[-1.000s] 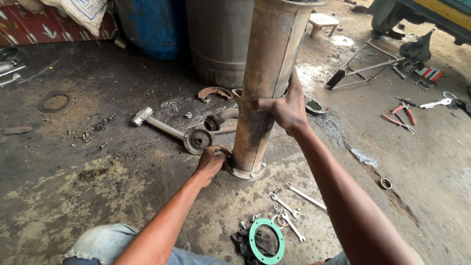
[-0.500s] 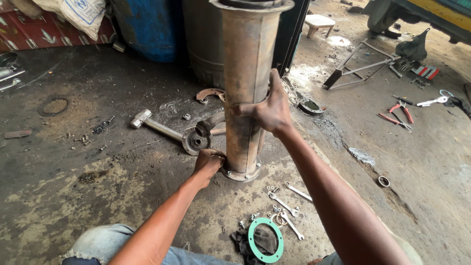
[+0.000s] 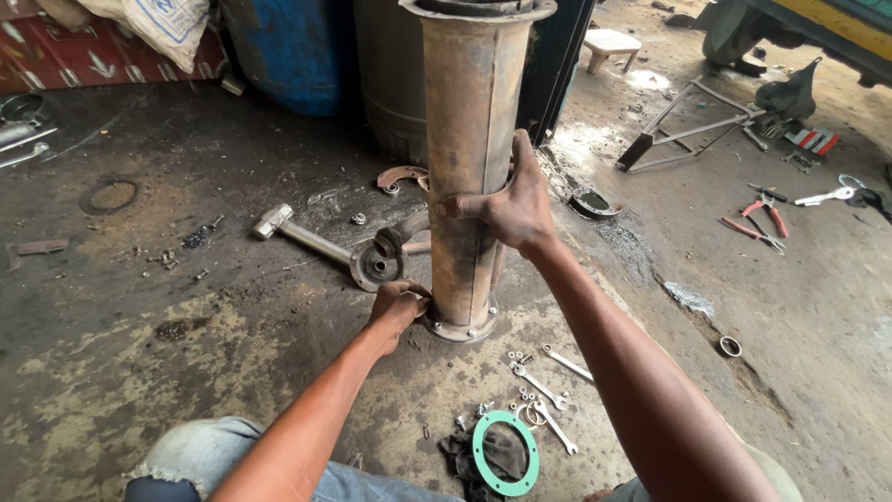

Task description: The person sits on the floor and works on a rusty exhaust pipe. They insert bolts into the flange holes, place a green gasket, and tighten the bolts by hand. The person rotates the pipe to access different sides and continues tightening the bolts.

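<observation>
Since half a second ago: rusty steel pipe (image 3: 469, 177) brought nearer to upright, now standing at centre frame on its bolted base flange (image 3: 462, 327) on the concrete floor (image 3: 186, 372). Right hand (image 3: 511, 209) shifted slightly up the pipe's mid-height, fingers (image 3: 462, 204) wrapped around it in a firm grasp. Left hand (image 3: 398, 307) unchanged at the flange's left edge, fingers curled, touching the rim; grip on anything small not discernible. Hammer (image 3: 316, 244) lying left of the pipe. Spanners (image 3: 544, 386) and green ring gasket (image 3: 505, 454) lower centre. Red-handled pliers (image 3: 757, 221) far right. Blue drum (image 3: 293, 51) upper left.
</observation>
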